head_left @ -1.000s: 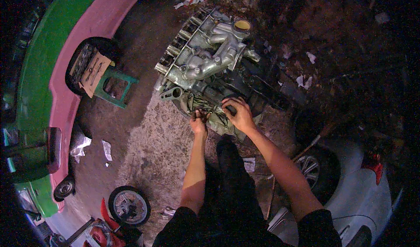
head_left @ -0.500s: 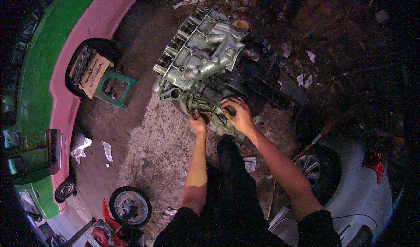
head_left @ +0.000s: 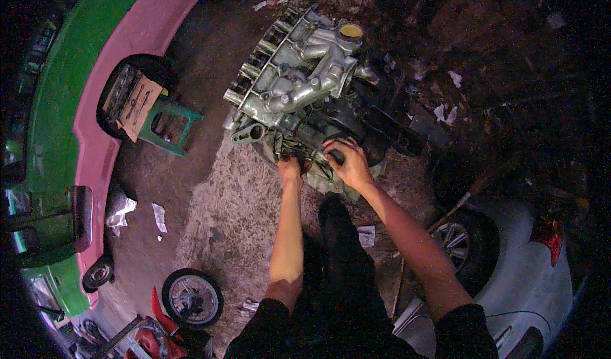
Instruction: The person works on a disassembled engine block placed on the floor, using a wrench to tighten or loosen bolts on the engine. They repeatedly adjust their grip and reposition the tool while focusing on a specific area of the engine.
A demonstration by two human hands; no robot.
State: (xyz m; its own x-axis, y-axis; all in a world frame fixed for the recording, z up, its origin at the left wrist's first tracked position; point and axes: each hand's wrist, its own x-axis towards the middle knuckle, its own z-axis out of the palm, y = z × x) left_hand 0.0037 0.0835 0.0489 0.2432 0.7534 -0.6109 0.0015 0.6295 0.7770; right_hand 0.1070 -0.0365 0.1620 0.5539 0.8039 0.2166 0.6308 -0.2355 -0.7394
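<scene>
A silver-grey engine (head_left: 299,98) with a cast metal manifold stands on the ground in front of me. My left hand (head_left: 291,167) reaches in at its near end, beside a grey-green crumpled cloth (head_left: 326,182). The fingers there are lost among dark parts, so their grip does not show. Against the dark lower block, my right hand (head_left: 349,161) has its thumb and fingers curled toward each other. Whatever lies between those fingertips is too small and dark to name. An oval metal bracket (head_left: 249,134) juts out left of my left hand. A yellowish round opening (head_left: 350,32) tops the manifold.
A green stool (head_left: 170,126) with cardboard and wrenches on it stands left, by a green and pink vehicle (head_left: 95,98). A loose spoked wheel (head_left: 192,299) lies at lower left. At right is a grey car (head_left: 519,257), with a long stick (head_left: 455,209) beside it.
My left hand has moved slightly forward and its fingers have gone deeper among the engine parts. My right hand stays nearly in place, fingers still curled.
</scene>
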